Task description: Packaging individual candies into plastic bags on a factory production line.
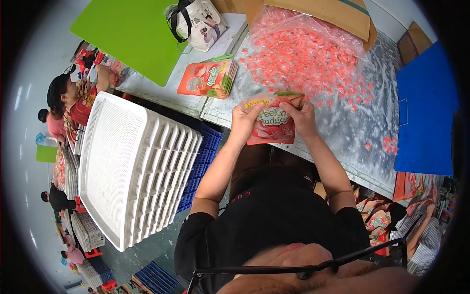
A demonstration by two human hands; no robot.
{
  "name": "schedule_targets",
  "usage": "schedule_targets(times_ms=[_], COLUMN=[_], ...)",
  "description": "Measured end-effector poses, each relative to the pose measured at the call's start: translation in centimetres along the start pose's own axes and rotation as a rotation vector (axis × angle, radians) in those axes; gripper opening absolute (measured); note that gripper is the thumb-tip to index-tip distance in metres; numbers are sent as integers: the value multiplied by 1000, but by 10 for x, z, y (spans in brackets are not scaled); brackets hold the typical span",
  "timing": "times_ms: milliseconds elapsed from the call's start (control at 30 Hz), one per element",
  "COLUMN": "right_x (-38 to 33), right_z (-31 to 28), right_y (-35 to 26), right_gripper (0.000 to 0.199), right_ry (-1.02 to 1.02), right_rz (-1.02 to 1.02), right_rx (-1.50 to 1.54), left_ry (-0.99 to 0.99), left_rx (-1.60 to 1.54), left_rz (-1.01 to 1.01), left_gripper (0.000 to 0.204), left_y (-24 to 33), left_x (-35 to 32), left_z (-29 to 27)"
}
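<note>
Above the table edge [313, 156], I note both hands closed on one red snack pouch [272, 126]: left hand [243, 119] grips its left side, right hand [302, 116] pinches the top corner. Loose pink candies [303, 56] lie just beyond; stacked pouches [208, 78] sit left.

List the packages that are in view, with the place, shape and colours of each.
Pouch: held in both hands at the table edge; flat, red and pink, green top.
Stack of pouches: on the table to the left; same colours.
Clear bag of candies: behind the hands; red pieces.
Cardboard box: top edge; brown.
</note>
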State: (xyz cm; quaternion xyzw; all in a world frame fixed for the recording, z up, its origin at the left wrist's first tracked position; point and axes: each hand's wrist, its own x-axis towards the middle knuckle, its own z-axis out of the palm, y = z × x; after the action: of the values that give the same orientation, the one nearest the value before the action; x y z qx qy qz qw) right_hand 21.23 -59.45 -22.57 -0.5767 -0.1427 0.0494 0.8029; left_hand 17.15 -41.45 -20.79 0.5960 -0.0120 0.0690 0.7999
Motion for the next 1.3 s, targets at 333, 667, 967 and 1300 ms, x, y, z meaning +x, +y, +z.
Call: schedule_targets(times_ms=[333,667,967,1300], right_x=[11,24,27,52], right_z=[28,38,92,188], right_y=[10,3,-9,-46], right_gripper=[10,6,6,66], right_ry=[40,-82,-269,-789], right_rz=[1,56,51,110], right_rx=[260,393,281,150], left_ry=[179,372,404,1456], left_rx=[180,581,435,746], left_rz=[176,469,342,765], left_gripper=[33,25,29,47], left_y=[-2,-2,62,252], left_x=[-3,-6,-43,-146], left_z=[-15,-44,-59,-262])
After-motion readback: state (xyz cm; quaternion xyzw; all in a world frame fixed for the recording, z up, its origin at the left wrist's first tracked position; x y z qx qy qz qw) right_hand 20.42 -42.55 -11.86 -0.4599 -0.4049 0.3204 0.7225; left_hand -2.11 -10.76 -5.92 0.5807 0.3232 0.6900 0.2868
